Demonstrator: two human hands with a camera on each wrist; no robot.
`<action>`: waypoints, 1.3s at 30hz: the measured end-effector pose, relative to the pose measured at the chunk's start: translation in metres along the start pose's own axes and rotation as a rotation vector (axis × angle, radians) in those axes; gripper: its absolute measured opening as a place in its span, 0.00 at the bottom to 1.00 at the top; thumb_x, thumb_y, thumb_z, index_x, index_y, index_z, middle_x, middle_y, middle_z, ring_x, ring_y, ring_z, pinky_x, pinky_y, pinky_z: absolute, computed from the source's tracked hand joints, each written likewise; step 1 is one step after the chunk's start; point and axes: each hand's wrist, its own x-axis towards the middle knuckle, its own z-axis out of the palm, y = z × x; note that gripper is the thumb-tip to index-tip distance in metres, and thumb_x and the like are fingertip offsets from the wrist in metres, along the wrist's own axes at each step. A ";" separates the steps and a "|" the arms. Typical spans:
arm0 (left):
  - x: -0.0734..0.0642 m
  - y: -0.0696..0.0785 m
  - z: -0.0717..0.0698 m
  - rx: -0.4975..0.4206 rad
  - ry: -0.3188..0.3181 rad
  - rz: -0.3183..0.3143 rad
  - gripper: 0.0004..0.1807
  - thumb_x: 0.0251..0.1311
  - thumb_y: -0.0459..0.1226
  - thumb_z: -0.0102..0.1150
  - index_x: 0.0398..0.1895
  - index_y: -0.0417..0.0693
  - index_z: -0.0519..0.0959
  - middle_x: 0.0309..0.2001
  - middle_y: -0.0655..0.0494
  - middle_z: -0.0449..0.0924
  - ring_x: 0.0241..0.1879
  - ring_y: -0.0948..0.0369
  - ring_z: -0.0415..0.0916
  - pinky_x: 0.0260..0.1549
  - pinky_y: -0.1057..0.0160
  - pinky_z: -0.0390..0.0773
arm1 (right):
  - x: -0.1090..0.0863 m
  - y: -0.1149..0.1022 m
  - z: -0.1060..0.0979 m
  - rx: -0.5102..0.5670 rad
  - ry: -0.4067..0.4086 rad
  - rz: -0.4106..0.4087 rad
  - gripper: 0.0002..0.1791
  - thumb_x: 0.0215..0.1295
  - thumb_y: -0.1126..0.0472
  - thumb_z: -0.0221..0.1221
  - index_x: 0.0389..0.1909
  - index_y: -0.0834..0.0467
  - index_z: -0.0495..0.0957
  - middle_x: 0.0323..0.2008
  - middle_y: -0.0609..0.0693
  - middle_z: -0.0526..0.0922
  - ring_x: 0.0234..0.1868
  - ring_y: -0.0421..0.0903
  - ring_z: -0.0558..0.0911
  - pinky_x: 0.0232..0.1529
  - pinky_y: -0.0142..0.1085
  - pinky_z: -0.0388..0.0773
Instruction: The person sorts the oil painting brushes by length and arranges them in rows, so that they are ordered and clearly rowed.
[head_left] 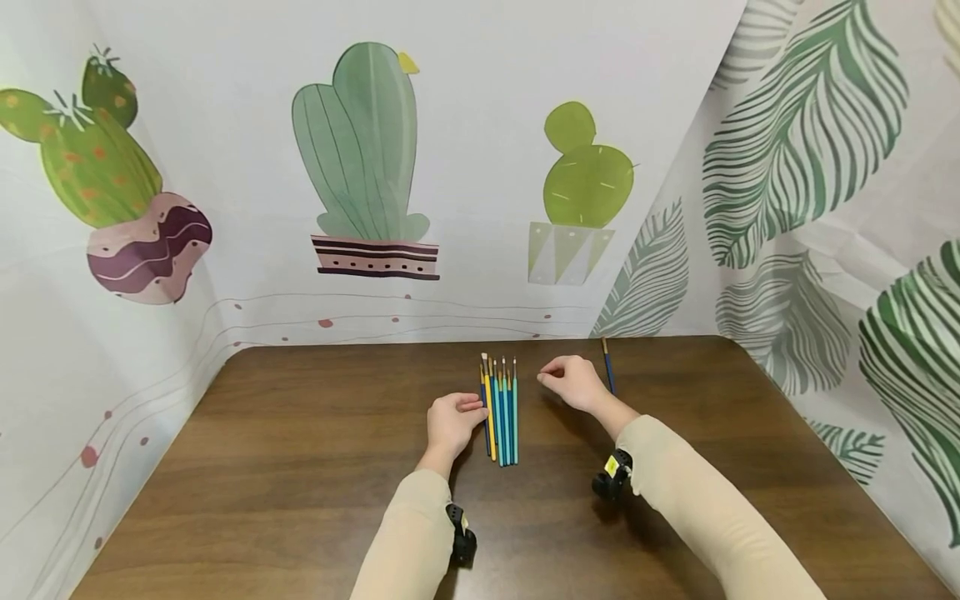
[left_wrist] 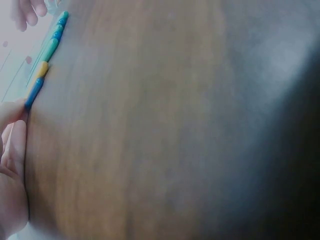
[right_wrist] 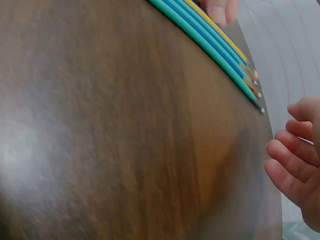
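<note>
Several paintbrushes [head_left: 503, 421] lie side by side in a tight row on the brown table [head_left: 315, 467], bristles toward the far edge. Their handles are blue, yellow and teal, and a dark blue paintbrush [left_wrist: 34, 93] forms the left edge of the row. At that edge my left hand [head_left: 453, 421] rests its fingertips against the side of the row. To the right of the row my right hand [head_left: 576, 383] hovers over the table, fingers loosely bent and nothing held. The right wrist view shows the right hand [right_wrist: 297, 155] beyond the bristle tips.
A single blue paintbrush [head_left: 609, 367] lies apart near the far edge, just beyond my right hand and partly hidden by it. Behind the table hangs a white cloth [head_left: 480, 167] printed with cacti and leaves. Small black cameras sit on both wrists.
</note>
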 end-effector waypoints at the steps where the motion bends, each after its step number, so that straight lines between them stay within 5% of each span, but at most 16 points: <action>1: 0.000 0.000 0.000 0.001 0.000 -0.001 0.14 0.53 0.36 0.68 0.43 0.40 0.83 0.38 0.48 0.87 0.42 0.56 0.84 0.46 0.58 0.80 | -0.001 -0.002 0.002 0.002 -0.005 -0.001 0.13 0.63 0.56 0.59 0.41 0.60 0.83 0.38 0.53 0.86 0.39 0.48 0.82 0.41 0.43 0.79; 7: -0.001 0.001 0.000 0.006 -0.001 0.011 0.14 0.52 0.36 0.68 0.43 0.40 0.83 0.38 0.49 0.87 0.41 0.57 0.84 0.46 0.58 0.80 | -0.005 -0.011 0.011 0.013 -0.036 -0.002 0.12 0.61 0.57 0.60 0.40 0.59 0.84 0.38 0.52 0.86 0.35 0.44 0.80 0.39 0.39 0.79; 14: -0.001 0.001 0.000 0.006 0.004 0.012 0.14 0.52 0.36 0.68 0.42 0.40 0.83 0.37 0.49 0.87 0.41 0.57 0.84 0.46 0.58 0.81 | -0.006 -0.018 0.020 0.124 -0.083 0.041 0.12 0.60 0.60 0.61 0.42 0.63 0.83 0.33 0.53 0.85 0.20 0.40 0.79 0.24 0.32 0.78; 19: 0.000 0.001 0.001 0.000 0.000 0.001 0.14 0.52 0.36 0.68 0.42 0.40 0.83 0.37 0.48 0.87 0.41 0.57 0.84 0.44 0.58 0.81 | -0.005 -0.023 0.025 0.256 -0.113 0.114 0.14 0.62 0.62 0.60 0.45 0.66 0.81 0.31 0.56 0.86 0.25 0.43 0.82 0.24 0.34 0.81; 30: -0.002 0.002 -0.001 -0.008 -0.003 -0.009 0.14 0.53 0.36 0.67 0.43 0.40 0.83 0.38 0.48 0.86 0.41 0.56 0.84 0.45 0.58 0.81 | -0.007 -0.033 0.033 0.627 -0.109 0.366 0.19 0.64 0.66 0.56 0.54 0.72 0.74 0.48 0.68 0.81 0.40 0.53 0.86 0.35 0.39 0.84; 39: -0.001 0.001 0.001 -0.006 0.005 0.016 0.14 0.52 0.35 0.68 0.42 0.39 0.83 0.37 0.48 0.87 0.40 0.57 0.84 0.45 0.58 0.81 | -0.005 -0.034 0.039 0.790 -0.043 0.484 0.18 0.63 0.69 0.53 0.53 0.72 0.74 0.40 0.63 0.84 0.30 0.42 0.84 0.31 0.33 0.83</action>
